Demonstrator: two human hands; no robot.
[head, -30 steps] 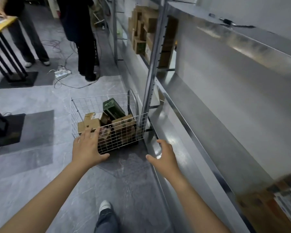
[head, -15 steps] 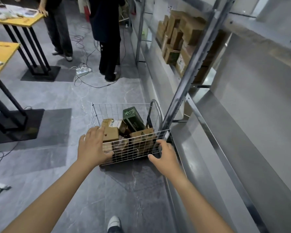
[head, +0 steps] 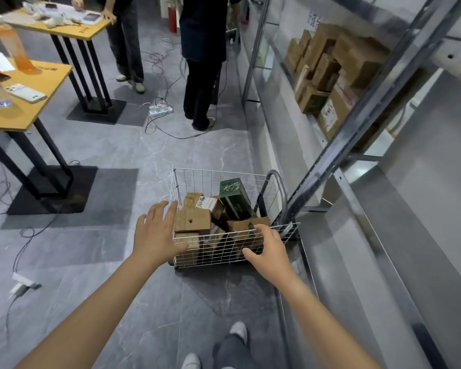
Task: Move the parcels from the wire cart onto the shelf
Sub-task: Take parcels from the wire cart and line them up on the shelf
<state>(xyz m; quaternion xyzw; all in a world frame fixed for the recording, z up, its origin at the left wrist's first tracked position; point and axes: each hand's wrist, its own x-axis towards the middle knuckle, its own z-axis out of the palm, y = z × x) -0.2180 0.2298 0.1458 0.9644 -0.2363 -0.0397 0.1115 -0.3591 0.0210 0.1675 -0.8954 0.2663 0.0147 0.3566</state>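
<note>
1. Left hand (head: 157, 231), fingers spread loose, at the white wire cart's (head: 224, 249) near-left corner.
2. Right hand (head: 268, 249) lies over its near rim; grip cannot be told.
3. Brown cardboard parcels (head: 192, 221) and a dark green box (head: 234, 198) lie inside, beside the grey metal shelf (head: 357, 235).

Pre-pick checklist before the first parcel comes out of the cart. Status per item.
1. Hands free: ok. The left hand and right hand are open and hold nothing.
2. Access: ok. The wire cart is open-topped, and a brown parcel lies on top by the left hand.
3. Load stable: not ok. The green box leans tilted on other parcels.
4. Drop spot: ok. The shelf shows bare metal beside the cart.
5. Footing: ok. The cables lie beyond the cart.
6. Cart wheels locked: cannot tell.
</note>
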